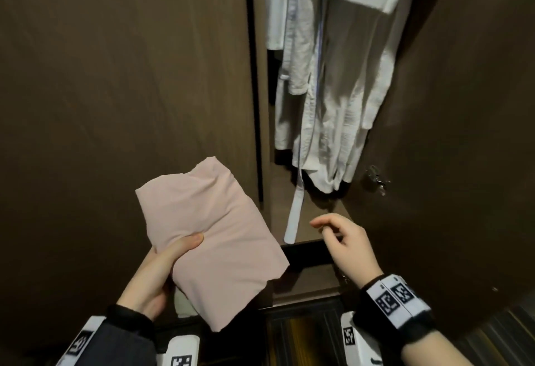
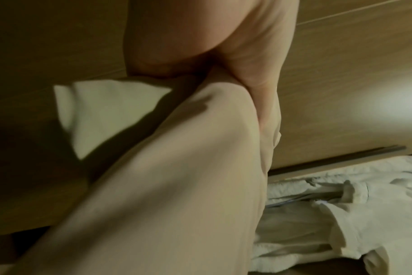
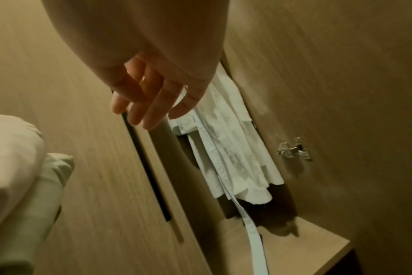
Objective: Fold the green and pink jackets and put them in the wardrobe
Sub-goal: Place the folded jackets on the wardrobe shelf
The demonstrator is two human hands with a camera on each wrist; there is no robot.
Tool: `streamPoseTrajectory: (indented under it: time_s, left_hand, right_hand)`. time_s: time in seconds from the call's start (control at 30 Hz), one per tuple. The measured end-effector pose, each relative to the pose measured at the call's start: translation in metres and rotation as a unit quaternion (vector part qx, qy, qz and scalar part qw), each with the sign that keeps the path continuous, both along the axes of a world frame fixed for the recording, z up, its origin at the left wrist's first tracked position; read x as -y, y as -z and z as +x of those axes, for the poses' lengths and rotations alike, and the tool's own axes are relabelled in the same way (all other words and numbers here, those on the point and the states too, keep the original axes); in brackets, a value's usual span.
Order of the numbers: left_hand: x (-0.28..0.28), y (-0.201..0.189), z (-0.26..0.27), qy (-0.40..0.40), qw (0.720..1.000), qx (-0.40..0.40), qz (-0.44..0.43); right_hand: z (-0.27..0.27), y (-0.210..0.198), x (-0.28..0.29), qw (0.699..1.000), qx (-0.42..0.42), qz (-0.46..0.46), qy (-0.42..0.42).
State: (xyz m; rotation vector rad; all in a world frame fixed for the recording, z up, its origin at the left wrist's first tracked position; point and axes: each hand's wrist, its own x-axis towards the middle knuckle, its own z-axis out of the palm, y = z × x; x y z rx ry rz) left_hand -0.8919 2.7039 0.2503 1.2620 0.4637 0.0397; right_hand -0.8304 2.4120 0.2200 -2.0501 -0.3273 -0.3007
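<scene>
A dark brown wardrobe [image 1: 121, 76] stood with its right door [image 1: 463, 134] swung open, white robes [image 1: 327, 90] hanging inside and a loose white belt [image 1: 293, 215] trailing to the shelf [image 3: 313, 247]. In front of the closed left door, the folded pink jacket [image 1: 220, 238] (a pale green jacket [image 2: 106, 115] tucked beneath it) sat gripped in the left hand [image 1: 156, 273], thumb on top. The right hand [image 1: 344, 247] hovered empty near the shelf edge, fingers loosely spread.
</scene>
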Motion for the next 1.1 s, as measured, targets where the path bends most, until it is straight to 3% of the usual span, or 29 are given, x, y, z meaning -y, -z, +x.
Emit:
streamPoseTrajectory:
  time_s: [0.23,0.5,0.7,0.9,1.1]
  left_hand:
    - [-0.035,-0.002,0.003,-0.045,0.999,-0.003,0.0]
    - [-0.036,0.007,0.018,-0.092,0.996,-0.013,-0.011]
    - [-0.026,0.009,0.027,-0.15,0.988,-0.011,-0.022]
    - [-0.007,0.016,0.026,-0.216,0.976,-0.009,-0.026]
    - [0.013,0.027,0.012,-0.273,0.961,-0.014,-0.034]
  right_hand:
    - [0.037,-0.01,-0.051,0.998,-0.01,0.0,-0.055]
    - [0.1,-0.013,-0.067,0.996,-0.024,-0.05,-0.077]
    - [0.16,-0.024,-0.084,0.988,-0.082,-0.056,-0.119]
    - [0.214,-0.034,-0.098,0.982,-0.114,-0.021,-0.147]
    - [0.222,-0.016,-0.1,0.976,-0.122,0.069,-0.168]
